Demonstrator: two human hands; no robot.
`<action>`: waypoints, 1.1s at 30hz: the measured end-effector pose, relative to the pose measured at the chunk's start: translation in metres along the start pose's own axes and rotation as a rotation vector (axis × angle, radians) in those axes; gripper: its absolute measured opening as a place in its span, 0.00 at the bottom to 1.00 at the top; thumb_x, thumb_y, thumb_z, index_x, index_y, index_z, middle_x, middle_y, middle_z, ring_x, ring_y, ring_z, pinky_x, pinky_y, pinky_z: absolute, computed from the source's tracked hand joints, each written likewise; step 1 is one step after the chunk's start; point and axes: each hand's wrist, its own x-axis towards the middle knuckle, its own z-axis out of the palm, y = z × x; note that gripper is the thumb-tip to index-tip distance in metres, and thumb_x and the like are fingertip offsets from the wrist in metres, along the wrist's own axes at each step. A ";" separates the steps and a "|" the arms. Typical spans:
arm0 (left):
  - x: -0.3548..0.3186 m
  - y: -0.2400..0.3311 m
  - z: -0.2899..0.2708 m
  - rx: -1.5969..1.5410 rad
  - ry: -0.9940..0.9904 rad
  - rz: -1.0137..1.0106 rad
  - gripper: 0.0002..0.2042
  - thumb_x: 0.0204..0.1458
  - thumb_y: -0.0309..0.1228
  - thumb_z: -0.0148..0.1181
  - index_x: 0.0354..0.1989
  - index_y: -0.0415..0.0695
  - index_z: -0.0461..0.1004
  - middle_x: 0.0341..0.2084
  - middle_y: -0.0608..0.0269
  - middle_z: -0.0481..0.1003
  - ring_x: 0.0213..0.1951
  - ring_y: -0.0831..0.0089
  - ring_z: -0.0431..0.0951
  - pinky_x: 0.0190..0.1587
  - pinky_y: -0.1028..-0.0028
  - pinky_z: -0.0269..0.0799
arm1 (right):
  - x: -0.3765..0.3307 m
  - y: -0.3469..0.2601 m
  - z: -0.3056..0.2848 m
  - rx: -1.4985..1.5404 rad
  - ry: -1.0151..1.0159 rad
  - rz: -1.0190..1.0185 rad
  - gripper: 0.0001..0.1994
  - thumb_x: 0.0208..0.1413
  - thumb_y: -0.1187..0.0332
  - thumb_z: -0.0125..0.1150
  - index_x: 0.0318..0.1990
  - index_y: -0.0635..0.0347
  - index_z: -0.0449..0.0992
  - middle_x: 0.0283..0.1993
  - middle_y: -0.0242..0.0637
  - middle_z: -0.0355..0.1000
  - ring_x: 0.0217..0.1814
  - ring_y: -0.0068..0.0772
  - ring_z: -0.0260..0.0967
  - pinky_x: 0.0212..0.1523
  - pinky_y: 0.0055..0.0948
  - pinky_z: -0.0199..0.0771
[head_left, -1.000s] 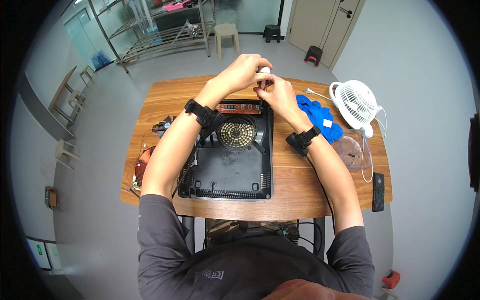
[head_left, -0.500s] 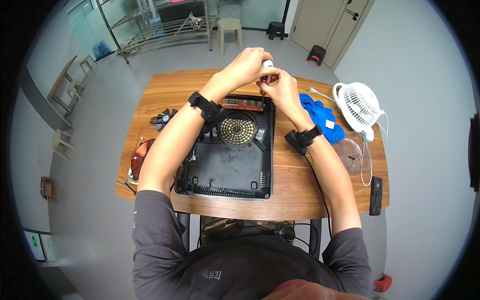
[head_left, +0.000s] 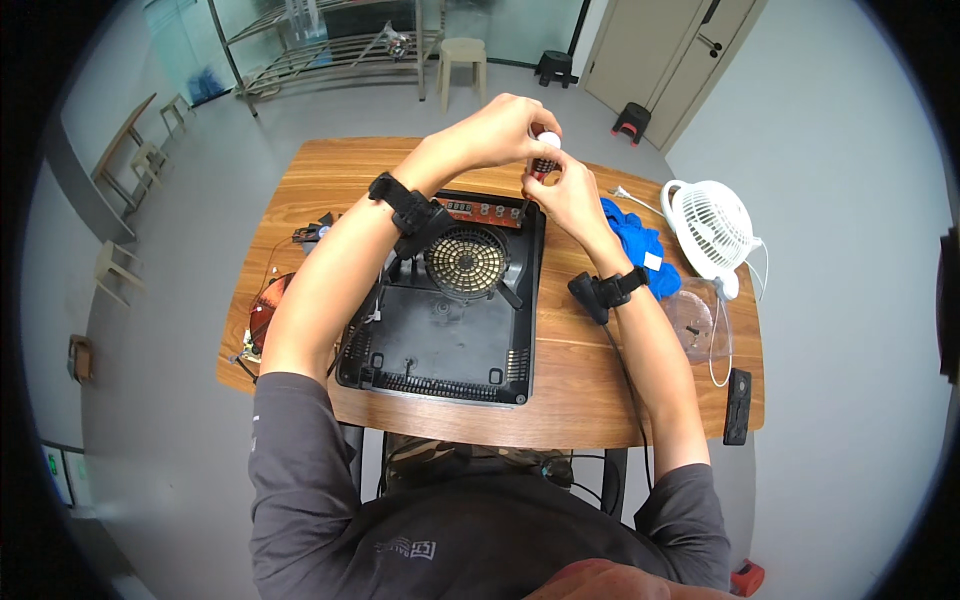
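Screwdriver (head_left: pixel 543 152), small and dark with a pale cap, stays raised above the far edge of the wooden bench (head_left: pixel 560 400), beyond the opened black cooker housing (head_left: pixel 445 320). The left hand (head_left: pixel 500 128) remains closed around its top while the right hand (head_left: pixel 562 188) pinches its lower end, little changed from a second ago, so the handling appears unfinished.
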 end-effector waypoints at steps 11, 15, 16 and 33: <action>0.000 0.007 -0.011 0.107 -0.053 -0.181 0.22 0.48 0.44 0.74 0.37 0.33 0.81 0.29 0.49 0.81 0.32 0.58 0.83 0.38 0.65 0.78 | 0.006 -0.002 0.006 0.066 -0.025 0.030 0.14 0.48 0.67 0.72 0.39 0.66 0.79 0.35 0.46 0.79 0.41 0.45 0.79 0.46 0.40 0.77; -0.006 -0.002 -0.010 0.075 -0.022 -0.046 0.19 0.52 0.42 0.71 0.38 0.34 0.81 0.30 0.49 0.81 0.32 0.61 0.82 0.37 0.65 0.77 | 0.004 0.004 0.006 -0.032 0.005 -0.102 0.14 0.48 0.68 0.69 0.41 0.66 0.78 0.35 0.48 0.79 0.40 0.49 0.79 0.45 0.40 0.77; -0.009 -0.004 -0.011 0.046 0.007 0.013 0.18 0.53 0.41 0.70 0.38 0.34 0.81 0.30 0.49 0.82 0.32 0.61 0.82 0.37 0.65 0.77 | 0.005 0.006 0.007 -0.031 0.007 -0.091 0.14 0.48 0.68 0.69 0.41 0.66 0.78 0.35 0.48 0.79 0.40 0.50 0.79 0.45 0.41 0.77; 0.000 0.006 0.006 0.158 0.151 -0.020 0.22 0.47 0.45 0.73 0.38 0.35 0.81 0.30 0.49 0.82 0.35 0.56 0.83 0.41 0.64 0.78 | 0.005 -0.004 -0.004 -0.088 -0.018 -0.023 0.16 0.46 0.68 0.74 0.41 0.67 0.79 0.33 0.44 0.81 0.36 0.40 0.82 0.41 0.36 0.79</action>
